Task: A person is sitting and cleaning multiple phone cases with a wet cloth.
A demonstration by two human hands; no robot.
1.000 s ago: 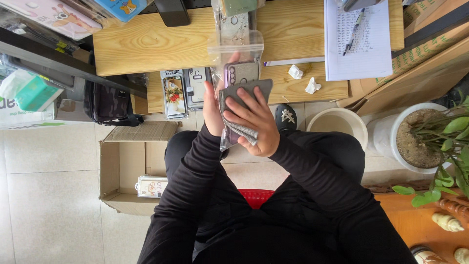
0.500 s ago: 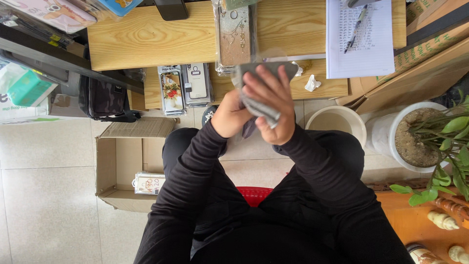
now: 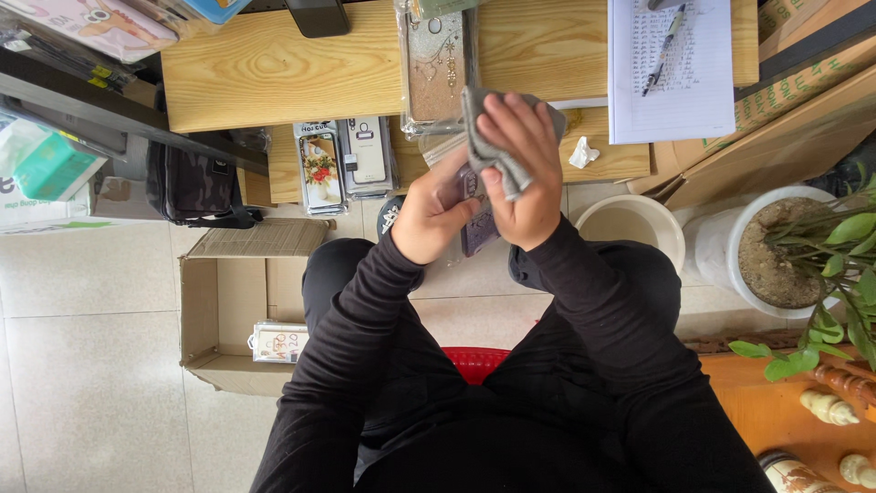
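Note:
My right hand (image 3: 518,173) grips a crumpled grey cloth (image 3: 497,155) and presses it onto a dark phone case (image 3: 476,228). My left hand (image 3: 436,215) holds that case from the left side, over my lap. Both hands sit just below the edge of a wooden desk (image 3: 274,73). A clear glittery phone case in plastic wrap (image 3: 436,68) lies on the desk right above them.
Packaged phone cases (image 3: 345,162) lie on a lower shelf. An open cardboard box (image 3: 239,306) with one packaged case stands on the tiled floor at left, beside a black bag (image 3: 193,187). A notepad with pen (image 3: 671,68), a white bucket (image 3: 634,224) and a potted plant (image 3: 803,246) are at right.
Both hands have risen toward the desk edge with the cloth and case. The right hand with the cloth has shifted over the case's upper part.

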